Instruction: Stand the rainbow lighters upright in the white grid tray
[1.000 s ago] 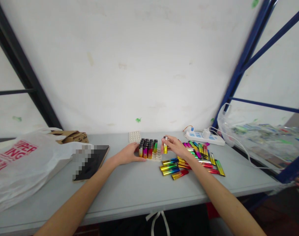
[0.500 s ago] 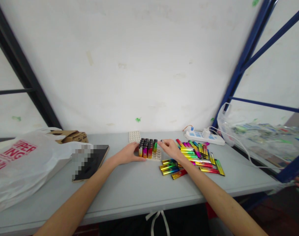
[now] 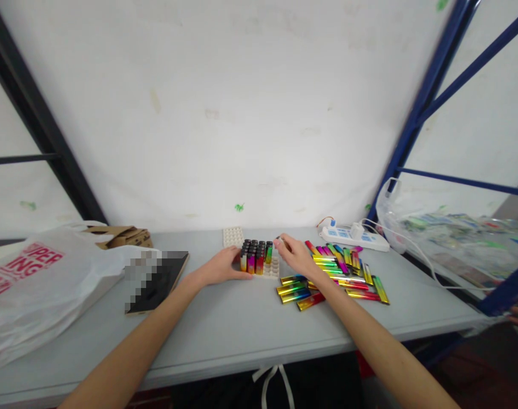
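Upright lighters point(image 3: 251, 262) with black tops and shiny coloured bodies stand in rows in a white holed tray point(image 3: 272, 269). Around the tray's left end my left hand point(image 3: 222, 264) is closed, thumb along the front and fingers at the back. My right hand point(image 3: 296, 254) is pinched over the right end of the tray, holding a lighter point(image 3: 279, 238); only a bit of its dark top shows, and the fingers hide its body. Loose metallic lighters point(image 3: 335, 267) lie in a pile beside and under my right wrist.
A second white holed tray point(image 3: 233, 236) lies behind, by the wall. At right are a power strip point(image 3: 355, 237) with a cable, a blue frame point(image 3: 412, 130) and a clear plastic bag point(image 3: 463, 233). At left lie a white plastic bag point(image 3: 58, 284), cardboard point(image 3: 122, 236) and a dark flat device point(image 3: 161, 287).
My right hand has risen slightly at the tray's right end, its fingers curling more upright around the lighter. My left hand and the standing lighters have stayed put.
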